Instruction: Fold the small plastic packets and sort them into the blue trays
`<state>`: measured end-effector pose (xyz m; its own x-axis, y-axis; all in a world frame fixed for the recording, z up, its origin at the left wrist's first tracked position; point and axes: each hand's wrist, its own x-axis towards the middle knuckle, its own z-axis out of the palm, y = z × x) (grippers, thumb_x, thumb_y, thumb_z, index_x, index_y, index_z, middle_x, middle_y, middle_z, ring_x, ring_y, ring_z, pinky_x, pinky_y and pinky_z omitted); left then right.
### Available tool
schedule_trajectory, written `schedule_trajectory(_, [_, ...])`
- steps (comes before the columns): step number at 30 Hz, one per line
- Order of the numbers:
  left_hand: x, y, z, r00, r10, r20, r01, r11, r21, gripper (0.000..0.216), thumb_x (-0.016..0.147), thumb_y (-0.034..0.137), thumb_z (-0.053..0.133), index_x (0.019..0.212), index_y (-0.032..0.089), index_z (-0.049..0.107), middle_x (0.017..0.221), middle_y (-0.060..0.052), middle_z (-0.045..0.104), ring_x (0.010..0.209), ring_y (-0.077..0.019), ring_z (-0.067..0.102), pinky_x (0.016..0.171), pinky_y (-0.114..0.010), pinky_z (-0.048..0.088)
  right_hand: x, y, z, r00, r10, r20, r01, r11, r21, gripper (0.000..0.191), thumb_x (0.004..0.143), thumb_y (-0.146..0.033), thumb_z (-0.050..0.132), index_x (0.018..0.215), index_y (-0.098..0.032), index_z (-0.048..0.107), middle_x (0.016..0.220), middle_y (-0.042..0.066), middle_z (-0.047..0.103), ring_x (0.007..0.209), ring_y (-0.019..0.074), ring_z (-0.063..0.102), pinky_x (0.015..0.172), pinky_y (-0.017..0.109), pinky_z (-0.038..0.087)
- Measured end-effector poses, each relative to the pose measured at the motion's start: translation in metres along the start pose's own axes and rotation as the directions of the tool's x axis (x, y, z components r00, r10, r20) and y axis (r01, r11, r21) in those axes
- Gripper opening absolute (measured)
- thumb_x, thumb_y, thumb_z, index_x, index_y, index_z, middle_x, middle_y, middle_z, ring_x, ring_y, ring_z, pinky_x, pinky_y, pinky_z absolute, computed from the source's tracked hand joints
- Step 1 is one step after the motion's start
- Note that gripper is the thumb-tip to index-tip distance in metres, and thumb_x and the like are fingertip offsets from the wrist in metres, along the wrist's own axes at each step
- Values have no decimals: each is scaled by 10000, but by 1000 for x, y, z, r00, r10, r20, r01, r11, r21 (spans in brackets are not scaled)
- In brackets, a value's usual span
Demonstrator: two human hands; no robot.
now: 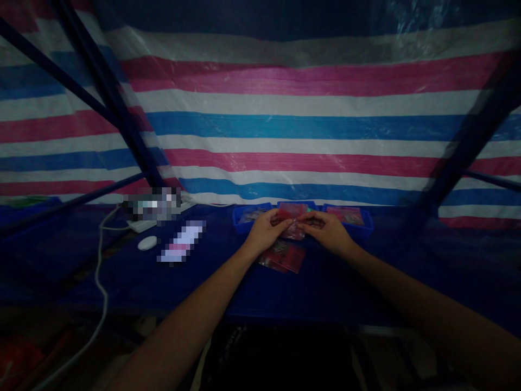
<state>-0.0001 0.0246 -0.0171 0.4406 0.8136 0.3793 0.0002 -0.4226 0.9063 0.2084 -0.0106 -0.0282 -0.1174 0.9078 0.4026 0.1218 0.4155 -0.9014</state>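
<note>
Both my hands pinch a small clear-and-red plastic bag (293, 230) above the blue table. My left hand (268, 229) grips its left side and my right hand (323, 228) its right side, fingers closed. What is inside this bag is too dark to make out. Just below the hands, a few red plastic bags (292, 257) with small dark pieces in them lie overlapping on the table. Behind the hands stand three blue trays: a left tray (241, 228), a middle tray partly hidden by the held bag, and a right tray (366, 221) containing red bags.
On the blue table (260, 296), a round white object (147, 243) lies at the left beside a blurred-out flat item (182, 242). A white cable (101, 277) hangs over the left edge. Dark metal posts (109, 103) and a striped plastic sheet (305, 127) enclose the back.
</note>
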Motion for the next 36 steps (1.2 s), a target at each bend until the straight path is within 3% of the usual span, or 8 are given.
schedule_trajectory(4, [-1, 7, -1, 970, 159, -185, -112, 964, 239, 416, 840, 297, 741, 1222, 183, 622, 1153, -127, 687, 994, -227, 681, 862, -388, 563, 1, -5, -2, 984, -71, -161, 66, 997, -34, 545, 793, -367, 759, 1296, -243, 589, 945, 49, 714, 856, 205, 702, 769, 353, 595])
schedule_trajectory(8, [-6, 18, 2, 968, 241, -72, -196, 902, 386, 296, 879, 333, 694, 1146, 206, 702, 1188, -119, 658, 1097, -237, 633, 931, -410, 542, -3, -13, -1, 966, -112, -232, 104, 993, -46, 854, 795, -329, 752, 1526, -281, 313, 941, 30, 676, 795, 184, 679, 715, 332, 590])
schedule_trajectory(13, [-10, 20, 10, 987, 129, 95, -147, 963, 224, 526, 786, 333, 789, 1276, 202, 651, 1344, -158, 595, 1060, -235, 660, 855, -379, 579, -6, -13, 7, 995, -62, -84, 66, 997, 43, 730, 793, -339, 760, 1441, -267, 429, 1001, 46, 681, 870, 193, 697, 804, 361, 590])
schedule_trajectory(17, [-8, 14, 9, 992, 85, 93, -104, 969, 222, 437, 817, 312, 753, 1228, 187, 676, 1214, -125, 693, 1077, -260, 659, 934, -428, 542, -7, -14, 11, 999, -39, -1, 39, 994, 100, 538, 845, -398, 717, 1329, -254, 532, 1087, 69, 700, 999, 209, 699, 941, 406, 558])
schedule_trajectory(20, [-2, 4, 4, 994, 50, 94, -62, 990, 124, 309, 898, 283, 640, 1179, 167, 697, 1133, -109, 731, 1039, -246, 680, 962, -435, 522, -7, -17, 10, 998, -56, -33, 59, 993, 100, 442, 867, -428, 692, 1253, -246, 579, 1077, 69, 702, 995, 211, 697, 940, 409, 556])
schedule_trajectory(24, [3, -6, 0, 999, 1, 47, -5, 997, 74, 265, 871, 219, 630, 1111, 158, 725, 1116, -100, 739, 1002, -231, 687, 951, -425, 526, -5, -18, 2, 973, -147, -179, 120, 981, -150, 354, 877, -448, 675, 1171, -250, 666, 1087, 81, 672, 969, 222, 670, 847, 394, 564])
schedule_trajectory(28, [3, -5, 0, 997, -73, 22, 73, 997, -32, 288, 862, 215, 616, 1126, 160, 716, 1081, -84, 748, 975, -222, 696, 938, -413, 534, -2, -15, -3, 948, -257, -187, 198, 938, -284, 222, 869, -456, 679, 955, -266, 754, 1189, 78, 639, 1129, 251, 613, 937, 421, 521])
schedule_trajectory(36, [1, 2, 0, 995, -84, 58, 91, 987, -130, 366, 839, 307, 709, 1162, 160, 622, 1040, -80, 725, 889, -186, 697, 825, -325, 551, -3, -16, 2, 999, -35, -38, 36, 999, 10, 312, 855, -467, 686, 1078, -255, 735, 1095, 40, 737, 1023, 232, 680, 963, 425, 530])
